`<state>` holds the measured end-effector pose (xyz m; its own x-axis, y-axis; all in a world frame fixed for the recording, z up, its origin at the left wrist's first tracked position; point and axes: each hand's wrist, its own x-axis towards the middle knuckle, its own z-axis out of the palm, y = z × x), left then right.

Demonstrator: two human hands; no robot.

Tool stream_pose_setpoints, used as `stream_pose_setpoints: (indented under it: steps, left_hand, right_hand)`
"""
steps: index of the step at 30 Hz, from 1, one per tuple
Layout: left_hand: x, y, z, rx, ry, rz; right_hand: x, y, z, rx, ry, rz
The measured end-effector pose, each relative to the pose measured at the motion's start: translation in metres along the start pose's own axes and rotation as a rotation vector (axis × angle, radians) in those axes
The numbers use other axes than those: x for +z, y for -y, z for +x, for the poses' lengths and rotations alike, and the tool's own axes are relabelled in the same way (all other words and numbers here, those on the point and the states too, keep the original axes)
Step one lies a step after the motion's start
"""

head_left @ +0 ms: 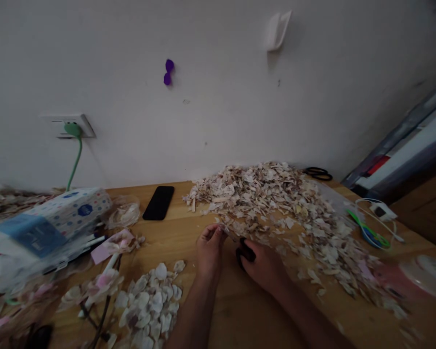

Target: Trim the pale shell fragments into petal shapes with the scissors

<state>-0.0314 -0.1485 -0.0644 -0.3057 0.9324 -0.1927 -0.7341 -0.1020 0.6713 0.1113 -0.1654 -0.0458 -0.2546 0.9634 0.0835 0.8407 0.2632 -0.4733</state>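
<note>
1. A wooden table (185, 237) is set against a grey wall (123, 121).
2. In front of the heap of pale flakes (254, 189), a small whitish piece (222, 226) is pinched between the left hand's (209, 247) thumb and fingers.
3. Black-handled scissors (247, 253) are gripped in the right hand (264, 266), pointed toward the piece.

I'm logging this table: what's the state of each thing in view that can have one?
Left hand: pinching a small pale piece.
Right hand: gripping scissors.
Scissors: held; blades open or shut, unclear.
Phone: lying flat, screen dark.
Green plug: plugged into the wall socket.
Large flake pile: loose, spread out.
White cable: loosely looped.
</note>
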Motion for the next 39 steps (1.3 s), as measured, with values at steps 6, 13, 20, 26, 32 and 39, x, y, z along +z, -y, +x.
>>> stream_pose_setpoints:
  steps: [6, 13, 20, 26, 32, 39]
  left_hand:
    - [0.004, -0.003, -0.003, -0.034, 0.023, -0.011]
    - [0.006, 0.002, -0.004, -0.107, 0.083, -0.071]
    - [0.005, 0.003, -0.005, -0.073, 0.11, -0.012]
    - [0.0, 0.006, 0.0, -0.003, 0.112, 0.066]
    - [-0.001, 0.007, 0.001, 0.03, 0.107, 0.093]
    - [-0.004, 0.008, 0.001, 0.038, 0.152, 0.101]
  right_hand:
    - [0.0, -0.002, 0.001, 0.011, -0.002, 0.006]
    - [-0.001, -0.001, 0.001, 0.028, 0.001, 0.05]
    - [-0.001, -0.001, 0.001, 0.027, 0.02, 0.022]
    - [-0.003, 0.0, 0.001, 0.031, 0.029, 0.02]
    - [-0.002, -0.002, 0.001, 0.013, 0.023, 0.026]
    - [0.0, -0.003, 0.003, 0.016, 0.019, 0.019]
